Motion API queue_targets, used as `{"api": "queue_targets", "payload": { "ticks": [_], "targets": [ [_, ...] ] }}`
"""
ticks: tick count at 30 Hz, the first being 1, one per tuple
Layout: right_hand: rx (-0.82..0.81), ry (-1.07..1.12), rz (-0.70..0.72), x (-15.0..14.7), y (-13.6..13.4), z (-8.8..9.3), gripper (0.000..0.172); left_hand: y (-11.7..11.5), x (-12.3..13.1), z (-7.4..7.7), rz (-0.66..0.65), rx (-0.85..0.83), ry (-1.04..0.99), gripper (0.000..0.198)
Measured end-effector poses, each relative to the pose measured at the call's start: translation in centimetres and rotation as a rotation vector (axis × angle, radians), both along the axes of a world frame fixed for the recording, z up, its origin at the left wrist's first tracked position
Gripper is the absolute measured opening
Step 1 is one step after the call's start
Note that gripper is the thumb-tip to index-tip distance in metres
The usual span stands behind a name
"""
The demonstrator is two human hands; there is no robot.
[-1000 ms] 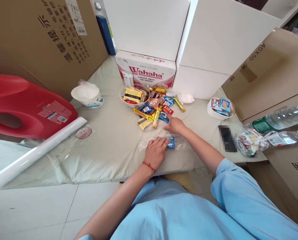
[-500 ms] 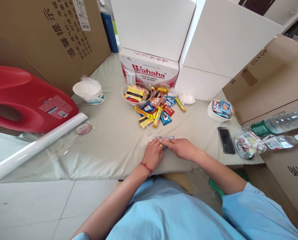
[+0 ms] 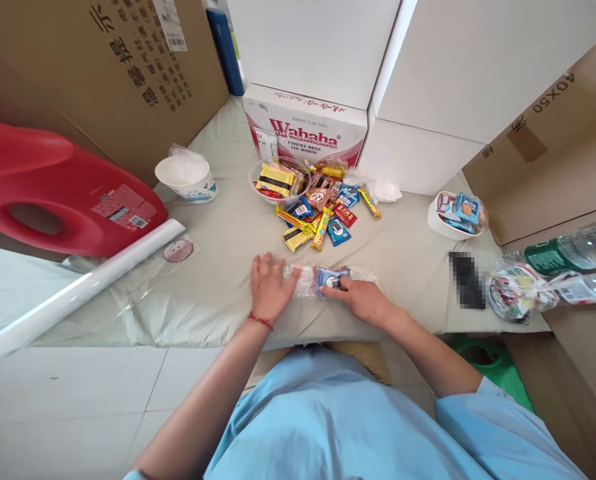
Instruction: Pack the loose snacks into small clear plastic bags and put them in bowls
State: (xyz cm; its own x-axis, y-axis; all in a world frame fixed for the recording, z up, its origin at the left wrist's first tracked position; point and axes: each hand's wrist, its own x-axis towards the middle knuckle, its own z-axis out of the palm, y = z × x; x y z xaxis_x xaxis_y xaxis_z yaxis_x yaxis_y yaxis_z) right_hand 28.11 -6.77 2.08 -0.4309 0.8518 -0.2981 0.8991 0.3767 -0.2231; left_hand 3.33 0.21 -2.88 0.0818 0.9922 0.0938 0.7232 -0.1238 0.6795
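A clear plastic bag (image 3: 305,281) lies flattened near the table's front edge, with a blue snack packet (image 3: 332,275) in or on it; which of the two I cannot tell. My right hand (image 3: 365,301) grips the packet's right side, its index finger and thumb over the blue wrapper. To the left, my left hand (image 3: 271,288) rests with fingers spread, its thumb at the bag's left end. Beyond the hands is a heap of wrapped snacks (image 3: 321,200), in yellow, brown, red and blue, beside a clear round bowl (image 3: 253,183) of similar packets.
On the left are a white paper bowl (image 3: 188,179), a red jug (image 3: 68,187) and a white roll (image 3: 88,287). A white tub (image 3: 441,225) of snacks, a blurred black object (image 3: 467,280) and plastic bottles (image 3: 558,257) lie right. Boxes (image 3: 305,127) stand behind.
My left hand has moved left, off the packet, and its fingers have spread. The blue packet and plastic bag are now more exposed, with my right hand still on the packet. The view has shifted slightly.
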Motion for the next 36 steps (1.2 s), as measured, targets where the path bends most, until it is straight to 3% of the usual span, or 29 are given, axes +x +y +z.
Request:
{"api": "queue_targets", "payload": {
  "ticks": [6, 9, 12, 15, 16, 18, 20, 22, 24, 26, 29, 31, 34, 36],
  "targets": [
    [-0.012, 0.007, 0.016, -0.5, 0.6, 0.1, 0.05, -2.2, 2.8, 3.0, -0.029, -0.108, -0.125, 0.02],
    [-0.002, 0.064, 0.009, -0.5, 0.5, -0.2, 0.041, -3.2, 4.9, 4.1, -0.183, -0.069, -0.236, 0.015],
    [-0.019, 0.224, 0.03, 0.8, -0.1, 0.3, 0.036, -4.0, 6.9, 4.1, -0.414, 0.015, -0.244, 0.023],
    [-0.107, 0.428, 0.087, 3.6, -0.8, 1.3, 0.035, -4.8, 7.8, 3.3, -0.493, 0.087, -0.048, 0.031],
    [-0.1, 0.483, 0.035, 4.5, -0.9, 1.5, 0.035, -5.1, 7.8, 3.0, -0.492, 0.106, 0.034, 0.034],
    [0.044, 0.505, -0.224, 5.7, -0.8, 1.1, 0.037, -5.6, 7.8, 2.5, -0.489, 0.136, 0.171, 0.043],
    [0.262, 0.397, -0.537, 6.1, -0.4, -0.2, 0.043, -6.0, 7.8, 2.3, -0.495, 0.153, 0.246, 0.05],
    [0.362, 0.282, -0.682, 5.9, 0.1, -1.8, 0.05, -6.2, 7.9, 2.2, -0.497, 0.17, 0.29, 0.052],
    [0.339, 0.281, -0.671, 5.5, 0.4, -2.8, 0.037, -6.3, 8.0, 2.3, -0.497, 0.189, 0.323, 0.052],
    [0.275, 0.381, -0.656, 5.1, 0.3, -2.7, 0.022, -6.3, 8.0, 2.4, -0.506, 0.212, 0.354, 0.05],
    [0.11, 0.573, -0.679, 4.1, 0.2, -0.7, 0.022, -6.3, 8.0, 2.3, -0.508, 0.255, 0.381, 0.045],
    [0.09, 0.622, -0.642, 2.6, 0.8, 0.8, 0.021, -6.2, 8.1, 2.1, -0.505, 0.277, 0.376, 0.042],
    [0.212, 0.486, -0.491, -0.6, 2.6, 2.1, 0.012, -6.1, 8.3, 1.6, -0.527, 0.279, 0.356, 0.036],
    [0.21, 0.318, -0.399, -2.6, 3.9, 2.1, 0.016, -6.2, 8.0, 1.4, -0.553, 0.268, 0.336, 0.034]
  ]
}}
